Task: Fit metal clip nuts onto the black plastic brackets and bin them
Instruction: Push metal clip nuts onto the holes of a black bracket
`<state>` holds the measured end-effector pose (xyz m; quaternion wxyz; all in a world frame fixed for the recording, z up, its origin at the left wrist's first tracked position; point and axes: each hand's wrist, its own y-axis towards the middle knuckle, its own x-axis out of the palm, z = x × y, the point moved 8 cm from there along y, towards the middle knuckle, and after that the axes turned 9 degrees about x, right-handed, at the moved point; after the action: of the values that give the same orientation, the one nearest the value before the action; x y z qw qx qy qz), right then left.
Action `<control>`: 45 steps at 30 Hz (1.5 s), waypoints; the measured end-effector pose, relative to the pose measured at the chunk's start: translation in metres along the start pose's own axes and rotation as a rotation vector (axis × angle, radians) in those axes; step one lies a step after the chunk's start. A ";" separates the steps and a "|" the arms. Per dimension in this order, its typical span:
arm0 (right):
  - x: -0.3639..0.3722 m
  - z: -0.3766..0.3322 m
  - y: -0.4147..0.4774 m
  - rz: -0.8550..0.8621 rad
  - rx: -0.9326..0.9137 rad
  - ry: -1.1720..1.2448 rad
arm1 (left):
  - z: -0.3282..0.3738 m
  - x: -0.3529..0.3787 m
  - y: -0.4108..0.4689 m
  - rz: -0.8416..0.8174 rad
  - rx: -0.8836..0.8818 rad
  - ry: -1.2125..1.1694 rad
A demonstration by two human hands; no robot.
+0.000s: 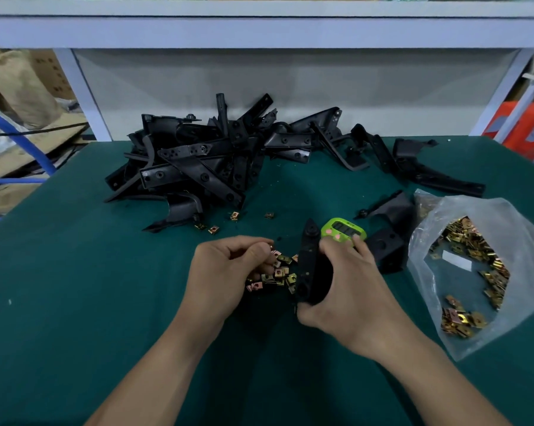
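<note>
Head view, down onto a green bench top [75, 302]. Grips in the right hand [348, 290] one long black plastic bracket [307, 262], fingers curled round its lower half, narrow end pointing up and away, lower end close to the bench. Pinches in the left hand [225, 272], between thumb and forefinger, what looks like a single clip nut [272, 249], just left of the bracket and not touching it, remaining fingers curled in.

Beneath and between both hands, a small heap of loose clip nuts [279, 276], brass and copper in colour, lying on the bench top. Just behind the right hand, a lime-green digital timer [344, 230], partly covered by the fingertips.

Farther back and to the left, a big tangled pile of black brackets [198, 161], reaching to the grey rear panel. At the pile's near edge, a few stray nuts [234, 215], apart from one another. Right of the pile, several more brackets [413, 167] lying flat, well apart from the hands. Between timer and bag, two chunkier black parts [385, 247].

At the right edge, a clear plastic bag [444, 318] holding many more clip nuts and a small white label.

Above, a pale shelf [259, 29] on white uprights. Off the bench to the left, cardboard [14, 167] and a blue hose [23, 139]; off to the right, something orange [523, 130], too blurred to tell.
</note>
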<state>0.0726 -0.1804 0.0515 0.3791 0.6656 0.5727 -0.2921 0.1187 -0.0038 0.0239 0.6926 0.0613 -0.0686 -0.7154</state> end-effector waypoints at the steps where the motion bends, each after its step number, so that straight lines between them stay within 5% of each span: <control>1: 0.002 -0.002 0.001 0.011 -0.020 0.004 | -0.001 0.002 0.000 -0.013 -0.012 -0.002; 11: 0.009 -0.013 0.005 -0.031 -0.155 0.004 | 0.002 0.014 -0.007 -0.178 -0.027 0.016; 30: 0.015 -0.014 0.004 -0.036 -0.240 -0.115 | 0.004 0.008 -0.011 -0.099 -0.077 -0.102; 38: 0.021 -0.023 -0.004 0.028 -0.358 -0.252 | 0.013 0.009 -0.022 -0.036 -0.072 0.148; 45: 0.020 -0.015 0.002 0.053 -0.216 -0.088 | 0.015 0.019 -0.020 0.002 -0.002 0.227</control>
<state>0.0775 -0.1569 0.0432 0.4807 0.6224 0.5659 -0.2476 0.0961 -0.0221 0.0348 0.6968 0.1414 0.0109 -0.7031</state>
